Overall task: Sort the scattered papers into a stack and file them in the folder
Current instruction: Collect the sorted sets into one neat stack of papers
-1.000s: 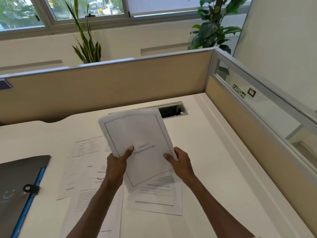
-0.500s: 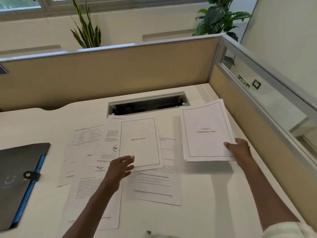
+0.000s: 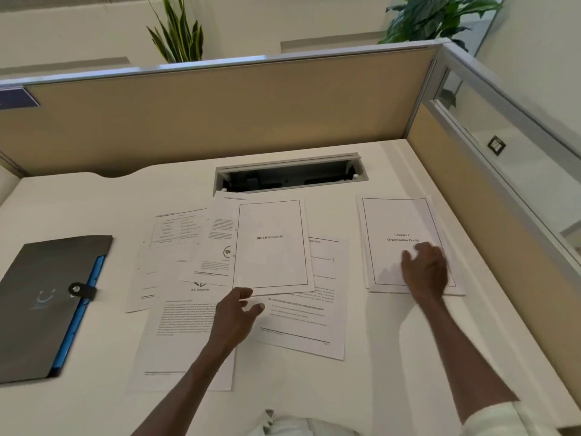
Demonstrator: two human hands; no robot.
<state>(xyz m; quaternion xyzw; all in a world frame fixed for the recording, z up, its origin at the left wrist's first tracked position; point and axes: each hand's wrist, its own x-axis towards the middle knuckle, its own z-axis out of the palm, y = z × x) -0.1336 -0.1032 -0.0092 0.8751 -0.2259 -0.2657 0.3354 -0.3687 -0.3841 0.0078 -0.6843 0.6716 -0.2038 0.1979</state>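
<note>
My right hand (image 3: 425,272) lies at centre right of the frame, fingers loosely spread and resting flat on the small white stack of bordered pages titled "Chapter 2" (image 3: 396,237); it presses and does not grip. That stack sits apart from the other sheets, with a bare strip of white desk (image 3: 408,341) between them, and its right edge lies near the beige side partition (image 3: 490,221), so I see little room on that side.

My left hand (image 3: 235,316) is at lower centre, fingers relaxed and slightly parted, thumb and forefinger at the near edge of the white bordered sheet headed "BIBLIOGRAPHY" (image 3: 272,247). I cannot tell whether they touch that edge or hang just over it. The hand lies above a white page of dense printed text (image 3: 182,322).

The bibliography sheet tops the scattered spread. Under its right side a white text page (image 3: 314,322) juts toward the lower right; under its left, a page with a small logo (image 3: 220,243) and a sheet bearing a table (image 3: 176,229) fan out toward upper left.

The dark grey folder with a blue spine and black snap tab (image 3: 47,303) lies shut at the left edge of the frame, near the leftmost sheets.

Above the papers, a long open cable slot (image 3: 289,177) cuts the desk, just touching the top sheet's far corner. Bare desk runs along the bottom.
</note>
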